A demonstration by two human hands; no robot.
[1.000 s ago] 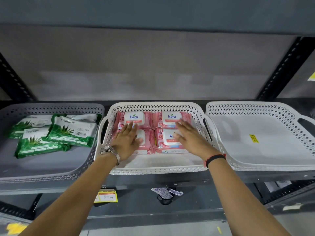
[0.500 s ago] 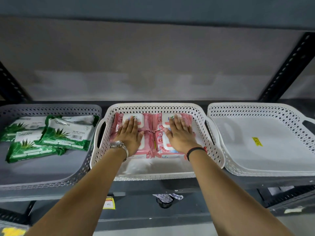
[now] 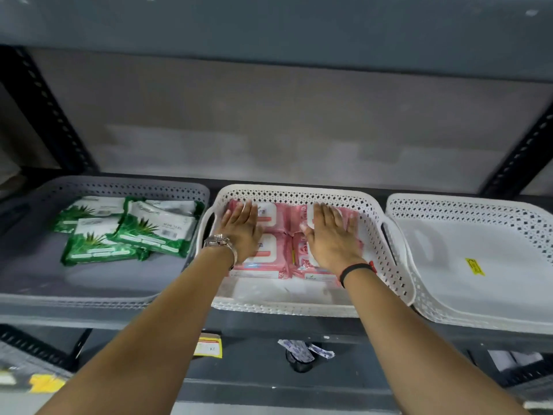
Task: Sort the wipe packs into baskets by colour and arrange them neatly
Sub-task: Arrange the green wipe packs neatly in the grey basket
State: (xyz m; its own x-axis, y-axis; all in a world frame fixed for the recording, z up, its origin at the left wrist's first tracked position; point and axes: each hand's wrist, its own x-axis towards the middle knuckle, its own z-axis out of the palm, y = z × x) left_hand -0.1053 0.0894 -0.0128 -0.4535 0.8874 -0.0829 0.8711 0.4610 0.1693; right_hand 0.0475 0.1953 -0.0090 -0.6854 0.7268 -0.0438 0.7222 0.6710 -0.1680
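Several pink wipe packs lie flat in a block inside the white middle basket. My left hand rests palm down on the left packs, fingers together and stretched toward the back wall. My right hand lies flat on the right packs in the same way. Neither hand grips anything. Several green wipe packs lie loosely overlapped in the grey basket on the left. The hands hide much of the pink packs.
A white basket on the right holds only a yellow sticker. All three baskets stand side by side on a grey metal shelf under another shelf. Below hang a yellow price tag and a small dark object with wrappers.
Both hands slid further back over the pink packs, pressing them toward the basket's rear wall. The view shifted slightly; the green packs have not moved.
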